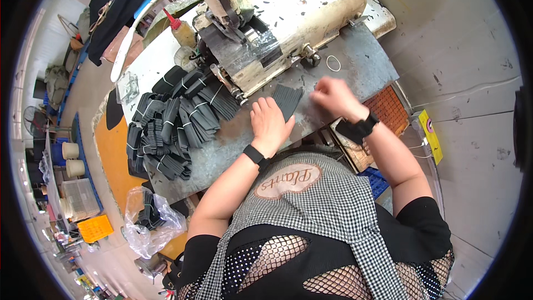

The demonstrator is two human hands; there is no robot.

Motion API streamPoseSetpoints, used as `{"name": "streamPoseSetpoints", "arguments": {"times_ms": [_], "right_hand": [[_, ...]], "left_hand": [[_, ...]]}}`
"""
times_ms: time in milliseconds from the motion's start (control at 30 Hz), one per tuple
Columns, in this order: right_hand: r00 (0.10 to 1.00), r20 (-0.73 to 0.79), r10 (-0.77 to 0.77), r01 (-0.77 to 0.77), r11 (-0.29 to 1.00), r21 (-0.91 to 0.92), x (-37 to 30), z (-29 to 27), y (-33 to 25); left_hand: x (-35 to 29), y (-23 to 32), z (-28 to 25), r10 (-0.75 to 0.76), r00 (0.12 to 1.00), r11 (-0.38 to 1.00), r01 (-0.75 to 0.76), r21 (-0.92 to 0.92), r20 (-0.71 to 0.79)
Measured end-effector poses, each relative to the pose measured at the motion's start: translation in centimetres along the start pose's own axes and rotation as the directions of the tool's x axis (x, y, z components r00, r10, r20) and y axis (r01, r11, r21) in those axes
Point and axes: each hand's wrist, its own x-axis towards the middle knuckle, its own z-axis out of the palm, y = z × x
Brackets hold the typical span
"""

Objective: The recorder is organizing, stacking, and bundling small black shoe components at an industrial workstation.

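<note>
Tied bundles lie left of the machine; before it, strips beside your left hand look untied; its fingers extend, your right hand's curl, grip unclear

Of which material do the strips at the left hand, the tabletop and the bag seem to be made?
Strips: perhaps leather, rubber or fabric, as they look matte, dark and thin. Tabletop: probably sheet metal, dull grey with brownish stains. Bag: most likely plastic film, glossy, crumpled and see-through.

Machine on worktable, bundles at its left, strip stack before it
</note>
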Motion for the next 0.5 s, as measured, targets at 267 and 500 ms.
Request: {"name": "streamPoseSetpoints", "arguments": {"times_ms": [267, 500], "right_hand": [[0.993, 0.04, 0.111, -0.115, 0.987, 0.116, -1.7, 5.0, -0.8], [0.998, -0.027, 0.056, -0.056, 0.998, -0.029, -2.1, 5.7, -0.9]], "left_hand": [[1.4, -3.0, 0.6, 0.068, 0.964, 0.856, 0.076, -0.512, 0.256], [2.6, -3.7, 2.6, -0.051, 0.984, 0.873, 0.126, -0.472, 0.169]]}}
